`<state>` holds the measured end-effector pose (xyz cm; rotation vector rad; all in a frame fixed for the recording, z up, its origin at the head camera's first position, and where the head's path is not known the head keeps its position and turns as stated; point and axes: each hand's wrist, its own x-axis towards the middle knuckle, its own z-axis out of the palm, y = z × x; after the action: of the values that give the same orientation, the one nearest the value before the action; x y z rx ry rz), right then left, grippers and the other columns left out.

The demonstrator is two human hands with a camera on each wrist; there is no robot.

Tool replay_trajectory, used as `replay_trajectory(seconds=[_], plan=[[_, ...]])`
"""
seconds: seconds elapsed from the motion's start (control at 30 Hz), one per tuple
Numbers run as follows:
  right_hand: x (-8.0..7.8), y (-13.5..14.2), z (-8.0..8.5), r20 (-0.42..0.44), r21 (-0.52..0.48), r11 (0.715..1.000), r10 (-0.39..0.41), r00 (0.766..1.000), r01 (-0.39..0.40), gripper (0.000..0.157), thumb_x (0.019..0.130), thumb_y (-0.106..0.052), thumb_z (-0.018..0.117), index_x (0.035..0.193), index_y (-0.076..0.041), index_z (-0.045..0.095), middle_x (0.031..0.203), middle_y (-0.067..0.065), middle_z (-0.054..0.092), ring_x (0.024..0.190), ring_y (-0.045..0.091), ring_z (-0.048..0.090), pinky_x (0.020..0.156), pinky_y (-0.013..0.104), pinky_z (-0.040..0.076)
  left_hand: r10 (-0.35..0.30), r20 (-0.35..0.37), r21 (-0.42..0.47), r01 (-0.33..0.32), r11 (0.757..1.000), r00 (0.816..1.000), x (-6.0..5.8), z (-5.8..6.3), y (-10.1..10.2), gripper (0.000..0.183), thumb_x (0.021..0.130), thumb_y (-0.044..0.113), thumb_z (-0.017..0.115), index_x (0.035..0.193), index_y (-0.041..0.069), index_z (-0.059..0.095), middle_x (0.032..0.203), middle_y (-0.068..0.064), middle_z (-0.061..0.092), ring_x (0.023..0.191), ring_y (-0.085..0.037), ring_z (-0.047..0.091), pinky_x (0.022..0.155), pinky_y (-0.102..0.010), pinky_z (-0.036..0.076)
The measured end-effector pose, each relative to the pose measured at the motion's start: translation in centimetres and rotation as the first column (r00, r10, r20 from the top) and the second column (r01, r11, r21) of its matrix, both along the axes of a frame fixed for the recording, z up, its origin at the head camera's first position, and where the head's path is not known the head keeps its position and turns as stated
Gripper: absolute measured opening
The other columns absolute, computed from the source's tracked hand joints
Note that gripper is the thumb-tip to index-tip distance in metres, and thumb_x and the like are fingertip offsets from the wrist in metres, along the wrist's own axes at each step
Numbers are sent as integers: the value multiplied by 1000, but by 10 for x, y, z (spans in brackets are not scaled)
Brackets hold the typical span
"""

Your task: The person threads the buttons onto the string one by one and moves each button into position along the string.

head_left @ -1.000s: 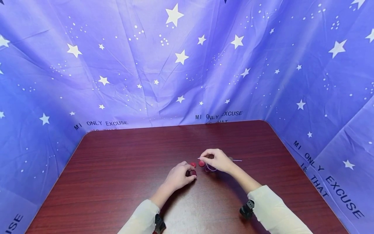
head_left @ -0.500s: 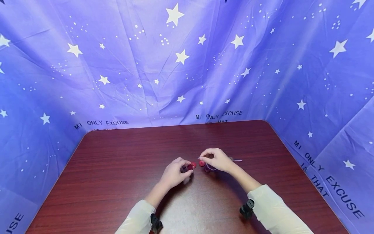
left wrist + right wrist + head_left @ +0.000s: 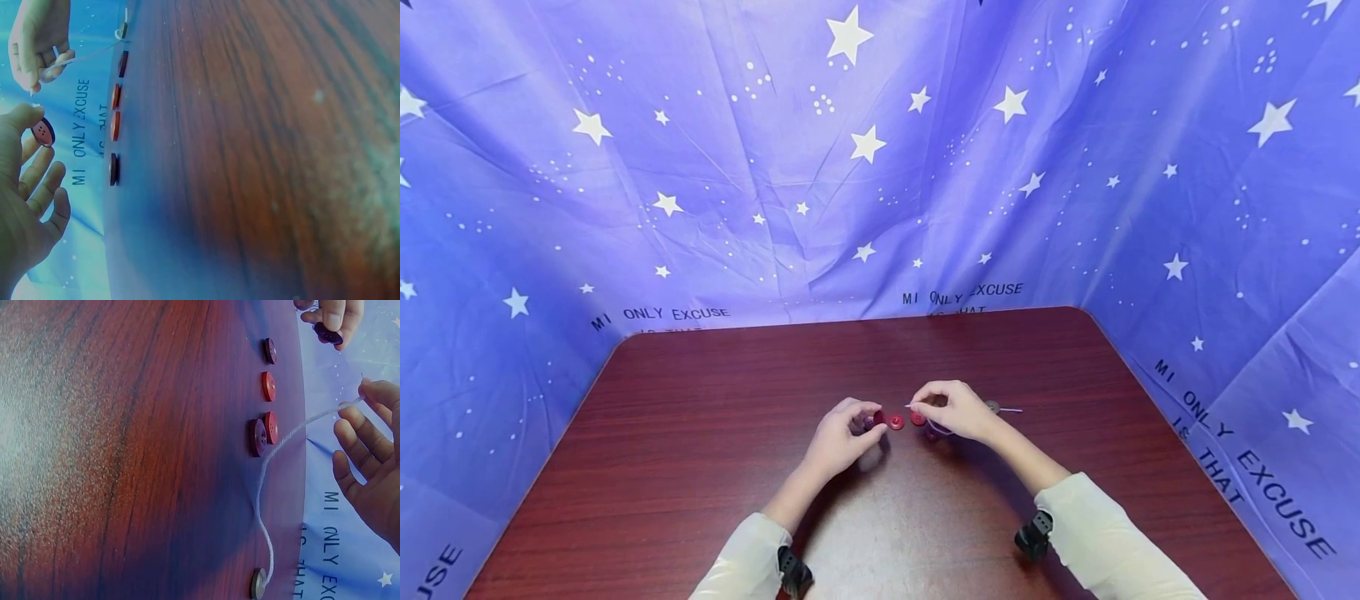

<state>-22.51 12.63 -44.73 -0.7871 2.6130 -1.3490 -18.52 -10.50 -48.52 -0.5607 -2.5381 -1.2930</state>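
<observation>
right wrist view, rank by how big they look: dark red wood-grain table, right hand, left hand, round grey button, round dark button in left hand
1. dark red wood-grain table
2. right hand
3. left hand
4. round grey button and round dark button: too alike to rank

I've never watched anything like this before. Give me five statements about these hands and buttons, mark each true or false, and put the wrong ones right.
1. The left hand pinches a dark red button. True.
2. The right hand pinches a button too. False: it pinches a pale string near one end.
3. The pale string runs to a grey button. True.
4. The button in the left hand is threaded on the pale string. False: a gap parts it from the string's held end.
5. Two bright red buttons lie on the table. True.
</observation>
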Motion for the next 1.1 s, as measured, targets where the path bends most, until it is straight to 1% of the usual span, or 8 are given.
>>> replay_trajectory(seconds=[0.17, 0.3, 0.5, 0.57, 0.7, 0.87, 0.97, 1.1], plan=[[2, -3, 1, 26, -27, 1000, 11, 1000, -10, 13, 87, -23, 67, 86, -10, 70, 78, 12, 68, 66, 9, 56, 60, 19, 45, -3, 11, 58, 2, 998, 1000, -1, 0, -1, 27, 80, 18, 73, 103, 5, 68, 87, -14, 64, 73, -26, 62, 66, -34, 53], [6, -8, 4, 21, -26, 1000, 16, 1000, -15, 11, 87, -15, 65, 86, -5, 69, 76, 12, 67, 64, 13, 58, 58, 18, 45, -16, 35, 118, 12, 993, 999, -1, 1, 0, 26, 80, 15, 74, 103, 6, 68, 88, -11, 65, 75, -25, 63, 66, -31, 53], [4, -7, -1, 31, -35, 999, 29, 999, -27, 15, 87, -20, 66, 88, -5, 69, 78, 16, 68, 62, 9, 57, 56, 20, 47, -29, 83, 188, 13, 982, 996, -1, 3, 2, 26, 79, 9, 73, 104, 3, 67, 91, -11, 66, 81, -30, 63, 67, -28, 52], [5, -8, -1, 35, -40, 999, 32, 999, -31, 16, 87, -20, 66, 88, -5, 69, 77, 16, 67, 61, 8, 56, 55, 20, 47, -28, 100, 202, 7, 979, 995, 2, 7, 3, 27, 79, 5, 72, 105, 0, 66, 92, -15, 66, 83, -34, 63, 68, -28, 52], [5, -10, -2, 30, -47, 998, 32, 999, -31, 14, 87, -19, 66, 89, -6, 69, 75, 13, 67, 59, 7, 55, 54, 20, 47, -41, 125, 223, 12, 975, 991, 10, 23, 6, 26, 81, 2, 69, 106, -3, 65, 93, -23, 64, 86, -39, 61, 69, -25, 51], [12, -15, 5, 46, -52, 998, 28, 999, -26, 13, 87, -13, 65, 92, -2, 68, 76, 16, 66, 53, 11, 51, 48, 19, 43, -66, 149, 231, 30, 972, 987, 17, 36, 5, 25, 82, 3, 68, 107, -2, 65, 95, -22, 65, 84, -26, 62, 71, -27, 51], [17, -18, 13, 60, -55, 998, 31, 998, -28, 12, 87, -9, 64, 91, 1, 67, 76, 16, 65, 52, 14, 51, 47, 19, 43, -81, 162, 247, 39, 968, 983, 17, 37, 6, 26, 83, 3, 67, 108, -3, 65, 96, -22, 65, 82, -16, 60, 71, -28, 51], [16, -19, 10, 61, -40, 999, 20, 998, -18, 10, 87, -10, 64, 90, -1, 67, 76, 15, 65, 52, 15, 51, 46, 19, 43, -102, 187, 272, 48, 961, 977, 16, 35, 6, 28, 84, 3, 66, 110, -6, 63, 98, -21, 66, 82, -11, 59, 71, -28, 52]])
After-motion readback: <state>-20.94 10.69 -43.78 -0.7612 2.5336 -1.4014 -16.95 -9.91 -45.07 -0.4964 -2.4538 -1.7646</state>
